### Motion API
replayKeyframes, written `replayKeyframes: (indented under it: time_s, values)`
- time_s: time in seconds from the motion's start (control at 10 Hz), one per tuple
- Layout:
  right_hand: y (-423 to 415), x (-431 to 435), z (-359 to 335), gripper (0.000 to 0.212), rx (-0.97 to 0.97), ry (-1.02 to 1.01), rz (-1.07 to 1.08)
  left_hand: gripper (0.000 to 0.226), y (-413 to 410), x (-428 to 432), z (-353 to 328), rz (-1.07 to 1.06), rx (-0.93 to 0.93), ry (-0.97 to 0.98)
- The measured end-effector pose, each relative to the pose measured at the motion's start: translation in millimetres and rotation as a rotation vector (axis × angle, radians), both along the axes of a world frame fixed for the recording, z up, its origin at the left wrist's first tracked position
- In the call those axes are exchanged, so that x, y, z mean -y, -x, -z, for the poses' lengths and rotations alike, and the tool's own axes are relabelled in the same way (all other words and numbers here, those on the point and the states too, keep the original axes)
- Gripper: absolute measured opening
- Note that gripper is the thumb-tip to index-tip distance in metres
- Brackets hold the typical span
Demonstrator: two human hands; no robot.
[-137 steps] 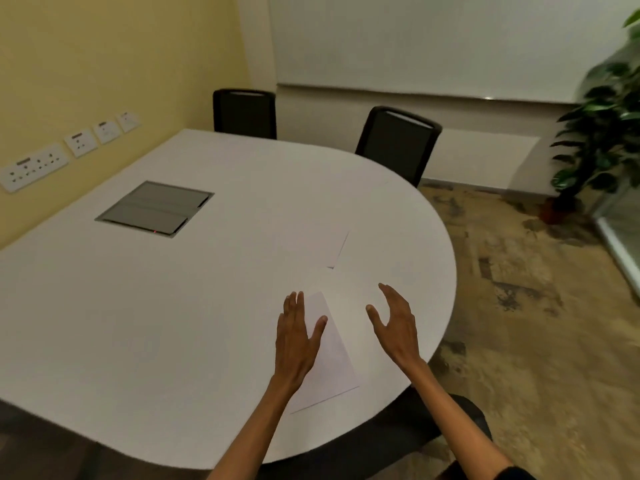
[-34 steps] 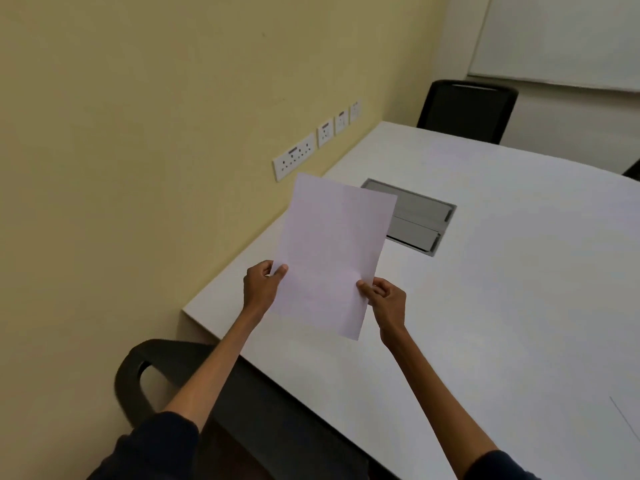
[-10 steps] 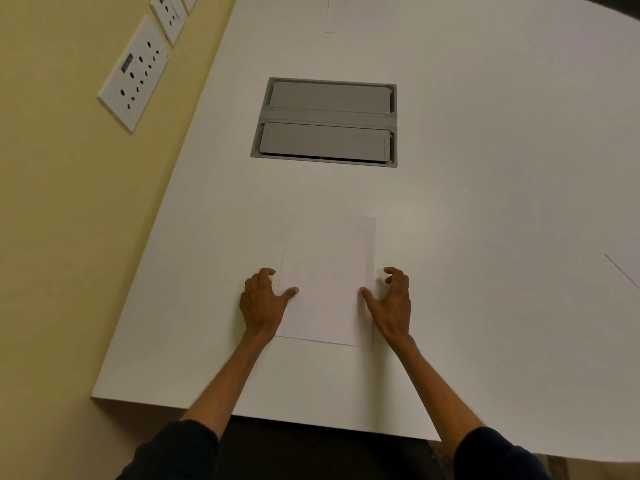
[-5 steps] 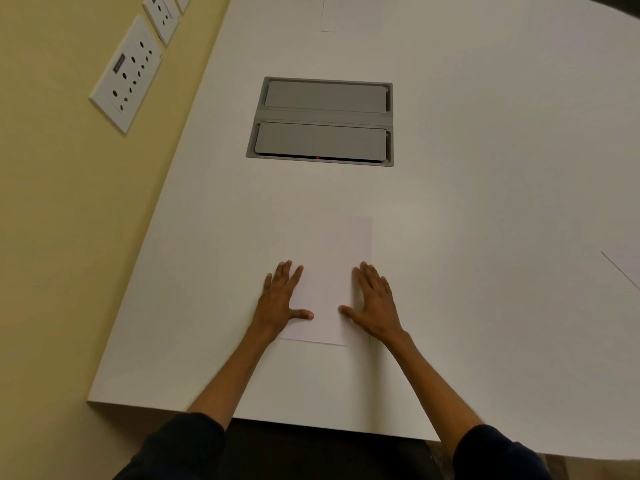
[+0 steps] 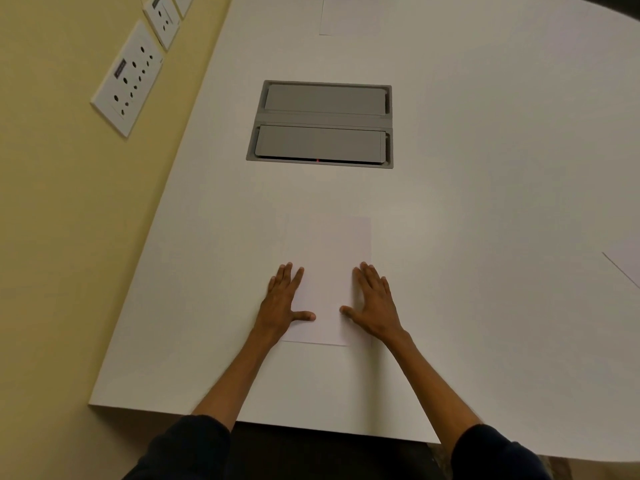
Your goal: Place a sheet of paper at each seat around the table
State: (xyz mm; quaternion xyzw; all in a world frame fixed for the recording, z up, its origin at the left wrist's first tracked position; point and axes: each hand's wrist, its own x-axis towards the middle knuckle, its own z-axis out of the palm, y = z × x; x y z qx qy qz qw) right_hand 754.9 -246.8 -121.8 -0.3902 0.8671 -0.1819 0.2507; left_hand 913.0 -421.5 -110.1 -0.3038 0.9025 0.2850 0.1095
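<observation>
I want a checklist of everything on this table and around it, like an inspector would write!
Surface: white table, flat, with a grey hatch set in its middle, lids closed.
Job's things: near sheet lies flat before the person; far sheet at the top edge; right sheet only partly in view.
Clutter: nothing seen.
Hands: left hand and right hand lie flat and open on the near sheet's side edges.
Cables: nothing seen.
Surroundings: yellow wall with white sockets; dark sleeves.
</observation>
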Motion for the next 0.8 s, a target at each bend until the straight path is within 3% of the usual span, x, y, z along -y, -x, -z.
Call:
replayKeyframes:
  time_s: [0.3, 0.6, 0.8]
  values:
    - [0.7, -0.4, -3.8, 0.095, 0.027, 0.05, 0.021, 0.111, 1.0, -2.4, -2.3, 0.013, 0.027, 0.062]
    - [7.2, -27.5, -43.1, 0.063, 0.045, 0.322, 0.269, 0.087, 13.6, -28.7, -29.1, -0.161, -0.215, 0.129]
    - [34.8, -57.4, -94.9, 0.044, 0.031, 0.566, 0.365, 0.084, 46.0, -51.6, -65.3, -0.231, -0.369, 0.281]
